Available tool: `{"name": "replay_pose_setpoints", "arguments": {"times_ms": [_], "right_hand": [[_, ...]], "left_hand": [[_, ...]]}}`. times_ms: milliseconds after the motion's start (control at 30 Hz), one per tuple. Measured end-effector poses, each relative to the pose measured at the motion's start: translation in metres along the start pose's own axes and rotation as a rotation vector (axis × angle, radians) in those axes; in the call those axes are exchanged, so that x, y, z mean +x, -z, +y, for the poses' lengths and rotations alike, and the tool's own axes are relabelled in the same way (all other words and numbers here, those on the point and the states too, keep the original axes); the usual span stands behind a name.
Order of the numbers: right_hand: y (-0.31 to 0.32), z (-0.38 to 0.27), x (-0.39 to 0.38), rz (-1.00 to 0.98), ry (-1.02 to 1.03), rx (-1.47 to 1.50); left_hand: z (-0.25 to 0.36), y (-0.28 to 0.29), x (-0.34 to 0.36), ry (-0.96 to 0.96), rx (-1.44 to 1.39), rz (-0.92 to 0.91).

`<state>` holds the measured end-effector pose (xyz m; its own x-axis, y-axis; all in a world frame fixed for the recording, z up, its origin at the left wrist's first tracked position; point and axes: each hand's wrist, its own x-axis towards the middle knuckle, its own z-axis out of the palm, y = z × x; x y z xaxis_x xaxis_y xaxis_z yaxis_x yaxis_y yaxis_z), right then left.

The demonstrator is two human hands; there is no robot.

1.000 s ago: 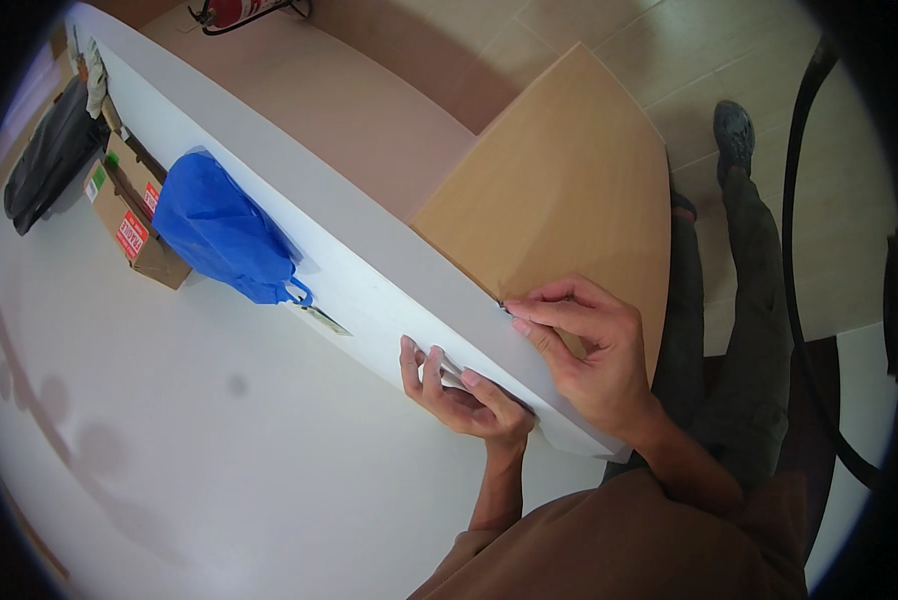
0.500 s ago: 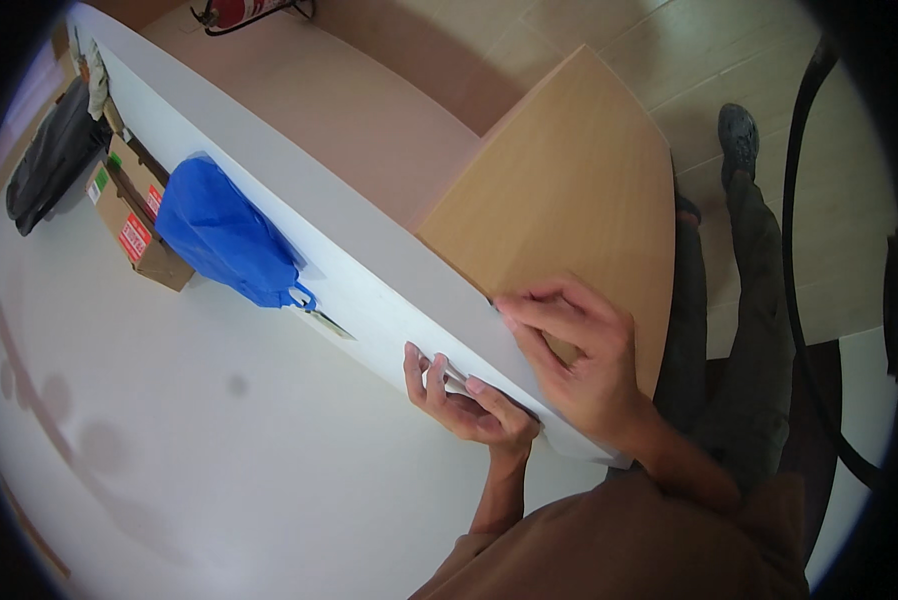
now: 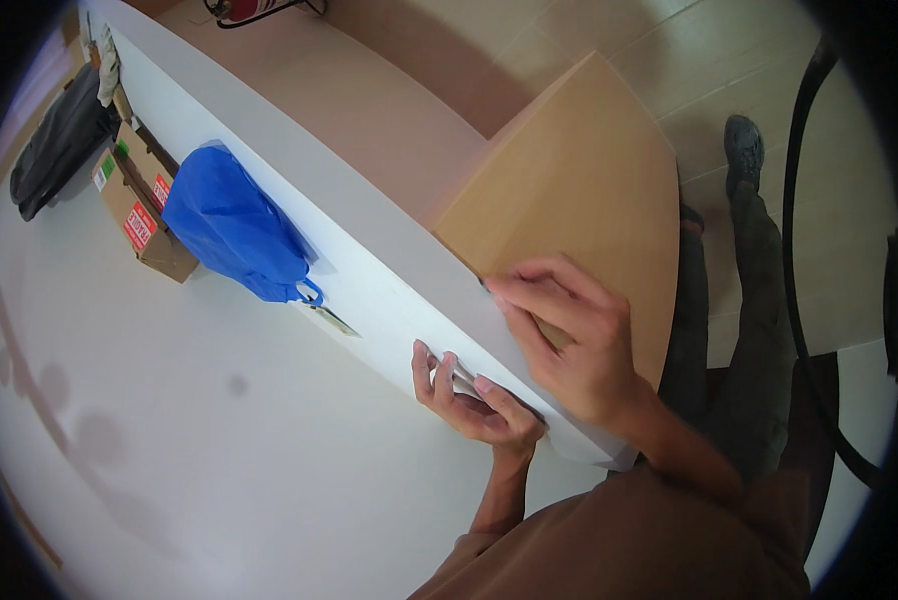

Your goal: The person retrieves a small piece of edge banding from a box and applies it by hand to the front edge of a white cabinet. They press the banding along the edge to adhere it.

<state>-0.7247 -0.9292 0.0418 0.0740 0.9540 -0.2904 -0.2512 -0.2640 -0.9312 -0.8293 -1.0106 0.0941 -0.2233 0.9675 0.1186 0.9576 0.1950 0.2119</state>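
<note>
My right hand (image 3: 579, 330) is closed in a pinch, thumb and fingertips together at the seam where a light wood panel (image 3: 569, 170) meets a long white ledge (image 3: 369, 225). A small dark bit shows at its fingertips, too small to name. Lower and to the left, my left hand (image 3: 479, 400) has its fingers curled upward against the white side of the ledge. Something thin and whitish shows between those fingers; its kind cannot be made out.
Along the ledge lie a blue bag (image 3: 234, 225), a flat slip (image 3: 334, 320), a cardboard box (image 3: 144, 225) with red labels, and a dark bag (image 3: 64, 140). A black cable (image 3: 794, 220) hangs at the right. Part of a red cylinder (image 3: 237, 10) shows at the top.
My right hand has slid a short way up and left along the seam, still pinching. My left hand keeps its place on the ledge. The whole view has shifted slightly.
</note>
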Motion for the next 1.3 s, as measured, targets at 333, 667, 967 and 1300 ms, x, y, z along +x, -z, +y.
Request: {"name": "replay_pose_setpoints", "arguments": {"times_ms": [333,667,967,1300], "right_hand": [[-0.012,0.0,0.03,0.008,0.049,0.078],[-0.01,0.001,0.022,0.001,0.0,0.079],[-0.008,0.001,0.016,0.02,-0.052,0.127],[-0.011,0.0,0.027,0.007,-0.054,0.155]], "left_hand": [[0.004,0.003,-0.002,0.071,-0.017,-0.025],[0.005,0.003,0.0,0.057,-0.029,-0.045],[0.007,0.006,-0.002,0.061,0.004,-0.08],[0.009,0.006,-0.002,0.132,-0.018,-0.08]]}}
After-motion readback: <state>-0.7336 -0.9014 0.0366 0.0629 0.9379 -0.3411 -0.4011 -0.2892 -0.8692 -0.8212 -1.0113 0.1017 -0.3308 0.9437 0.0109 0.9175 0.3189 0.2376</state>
